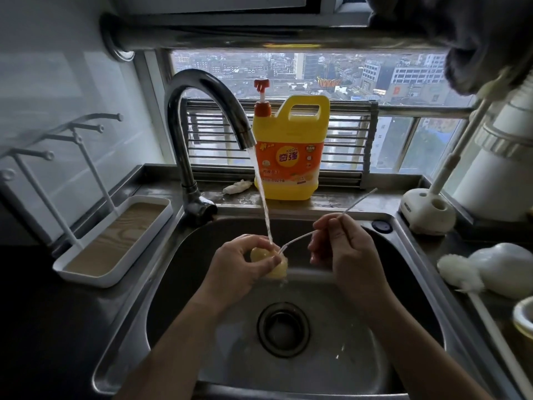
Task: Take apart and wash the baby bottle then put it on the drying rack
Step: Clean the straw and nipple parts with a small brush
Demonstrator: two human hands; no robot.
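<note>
A white drying rack (86,280) sits at the counter's left edge beside the steel sink (173,284), its pegs partly cut off by the frame. Over the basin's middle, the left hand (239,269) grips a yellowish bottle nipple (281,267) under the faucet (202,90) stream; curled fingers hide most of it. The right hand (337,246) pinches a thin white straw brush (357,202) whose tip meets the nipple. Open basin surrounds the drain (284,329) below. A blurred bottle brush (458,269) lies at the counter's right edge.
</note>
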